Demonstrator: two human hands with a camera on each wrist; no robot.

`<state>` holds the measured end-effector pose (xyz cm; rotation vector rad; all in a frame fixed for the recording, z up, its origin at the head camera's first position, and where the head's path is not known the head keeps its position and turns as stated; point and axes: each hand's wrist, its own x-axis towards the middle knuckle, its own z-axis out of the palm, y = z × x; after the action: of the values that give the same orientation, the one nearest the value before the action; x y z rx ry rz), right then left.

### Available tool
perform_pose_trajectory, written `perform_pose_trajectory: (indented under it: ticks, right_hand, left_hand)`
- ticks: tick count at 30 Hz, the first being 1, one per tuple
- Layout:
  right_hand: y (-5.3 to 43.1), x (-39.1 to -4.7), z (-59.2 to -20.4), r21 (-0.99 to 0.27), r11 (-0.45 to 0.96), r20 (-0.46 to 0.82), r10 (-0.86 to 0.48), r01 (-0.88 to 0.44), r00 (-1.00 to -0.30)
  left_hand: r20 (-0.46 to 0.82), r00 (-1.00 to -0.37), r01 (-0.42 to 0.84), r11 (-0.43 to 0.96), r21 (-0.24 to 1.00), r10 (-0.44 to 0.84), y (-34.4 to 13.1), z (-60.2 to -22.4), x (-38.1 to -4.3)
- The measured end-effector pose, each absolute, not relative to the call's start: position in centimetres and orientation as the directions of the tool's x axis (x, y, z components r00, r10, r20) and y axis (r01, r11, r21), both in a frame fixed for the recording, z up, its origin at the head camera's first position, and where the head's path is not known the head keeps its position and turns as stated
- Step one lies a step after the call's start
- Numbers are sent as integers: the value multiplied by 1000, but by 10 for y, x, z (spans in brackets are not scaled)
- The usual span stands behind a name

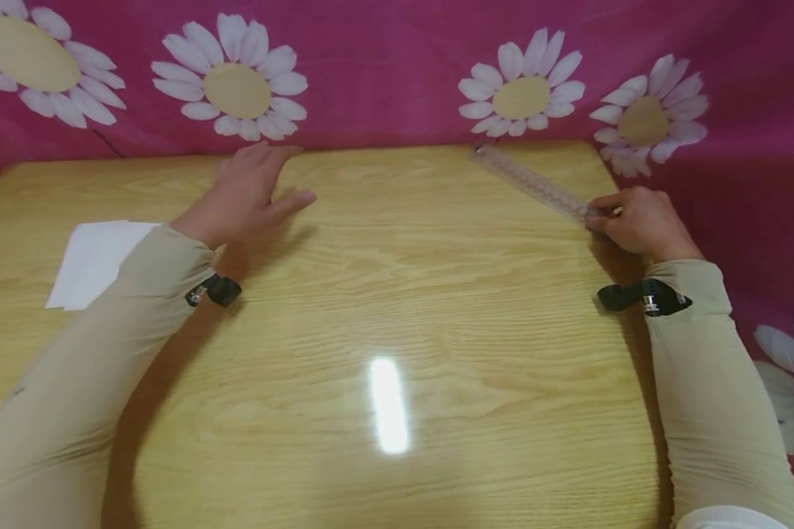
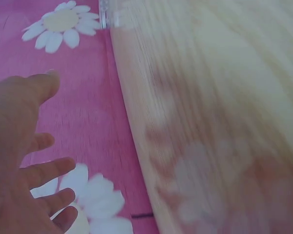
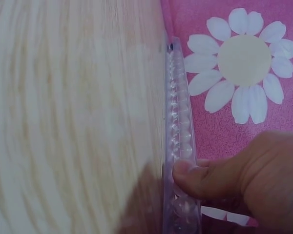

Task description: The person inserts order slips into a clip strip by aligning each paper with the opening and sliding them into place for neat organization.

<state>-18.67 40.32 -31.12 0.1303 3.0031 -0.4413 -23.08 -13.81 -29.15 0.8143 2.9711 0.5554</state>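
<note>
By the right edge of the yellow wooden table (image 1: 476,308), a clear plastic strip (image 1: 536,182), end-pinched by the right hand (image 1: 645,224), could be tipped; the left hand (image 1: 248,191) is unclenched

Cloth (image 1: 384,73) behind table (image 1: 437,294) and along right side. Paper (image 1: 93,264) on left; left hand (image 1: 248,195) beyond it, rightward. Strip (image 1: 529,180) far right, near end in right hand (image 1: 645,224).

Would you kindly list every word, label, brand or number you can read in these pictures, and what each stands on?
No text can be read in any view.
Clear plastic strip in the right hand: no legible lettering.
White paper: no writing visible on the part that shows.
Black wristbands: too small to read any marking.
</note>
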Motion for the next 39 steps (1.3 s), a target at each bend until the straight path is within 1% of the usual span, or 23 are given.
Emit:
perform_pose_trajectory:
  ticks: [3, 7, 12, 19, 27, 34, 39]
  right_hand:
    - [400, -188, -311, -290, 951, -122, 71, 104, -990]
    - [398, -187, -311, -289, 951, -135, 71, 108, -988]
    - [397, -186, -312, -288, 952, -128, 66, 101, -990]
    - [396, -188, -315, -292, 956, -68, -7, 13, -998]
    - [391, -190, -314, -291, 957, -76, -23, 0, -997]
    - [385, -191, -311, -306, 952, -90, -47, -17, -995]
    - [379, -192, -311, -323, 946, -94, -69, -35, -993]
  left_hand:
    - [70, -865, 491, 808, 327, 497, -126, -290, -235]
    - [118, -859, 507, 797, 329, 498, -110, -289, -240]
    - [158, -834, 549, 769, 327, 528, -90, -293, -248]
    - [144, -818, 572, 759, 312, 557, -68, -301, -253]
    - [176, -781, 624, 729, 283, 600, -51, -311, -261]
    - [171, -758, 650, 708, 277, 629, -35, -311, -266]
    - [125, -742, 664, 696, 271, 659, -17, -312, -269]
